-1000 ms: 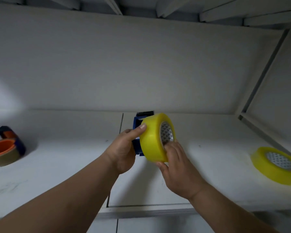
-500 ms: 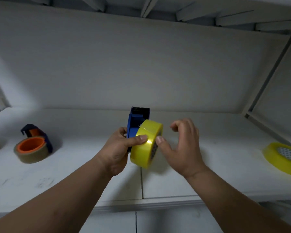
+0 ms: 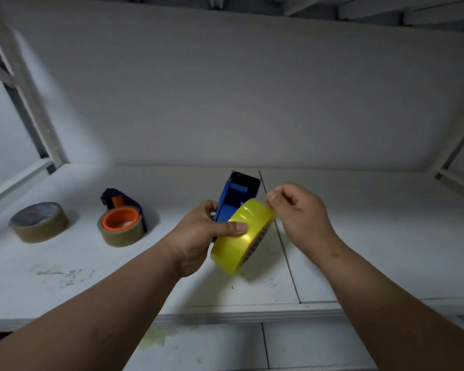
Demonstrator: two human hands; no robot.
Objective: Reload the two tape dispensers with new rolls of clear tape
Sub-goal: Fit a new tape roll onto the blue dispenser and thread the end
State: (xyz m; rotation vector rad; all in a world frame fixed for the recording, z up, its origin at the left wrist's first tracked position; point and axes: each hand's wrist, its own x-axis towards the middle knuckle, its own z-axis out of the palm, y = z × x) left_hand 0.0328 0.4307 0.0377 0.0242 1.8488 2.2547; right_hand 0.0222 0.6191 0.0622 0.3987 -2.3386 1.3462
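Head view: glossy yellow tape roll (image 3: 240, 238) and blue dispenser (image 3: 233, 199) are clasped by left hand (image 3: 198, 236) above the white shelf (image 3: 386, 250); right hand (image 3: 300, 212) is pinched at the roll's upper edge.

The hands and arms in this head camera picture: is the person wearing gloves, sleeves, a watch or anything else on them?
Nothing is worn that shows. The left hand and the right hand are both bare: no gloves, rings or bandages in view. Both forearms are bare too, with no sleeve, watch or bracelet up to the picture's lower edge. Fingernails look short and unpainted. Anything above the forearms is out of frame.
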